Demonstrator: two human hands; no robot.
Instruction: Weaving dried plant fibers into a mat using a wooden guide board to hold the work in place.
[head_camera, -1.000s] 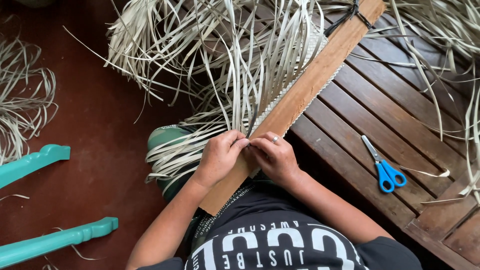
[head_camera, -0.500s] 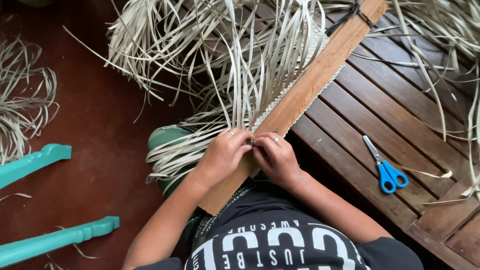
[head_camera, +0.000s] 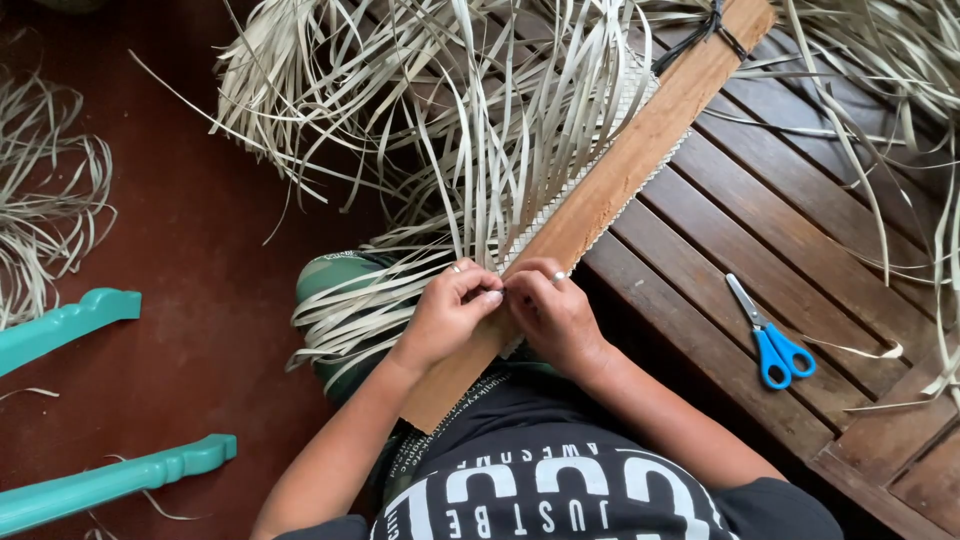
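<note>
A long wooden board slants from my lap up to the top right. A narrow woven band of pale leaf strips runs along its left edge, with many loose strips fanning out to the left. My left hand and my right hand meet at the band's near end, fingertips pinching strips together on the board. Each hand wears a ring.
Blue-handled scissors lie on the slatted wooden platform at the right. Two teal furniture legs lie on the red floor at the left. More loose strips are piled at the far left and top right.
Both hands stay at the near end of the band; the fingers have shifted slightly, working the strips. The board and scissors have not moved.
</note>
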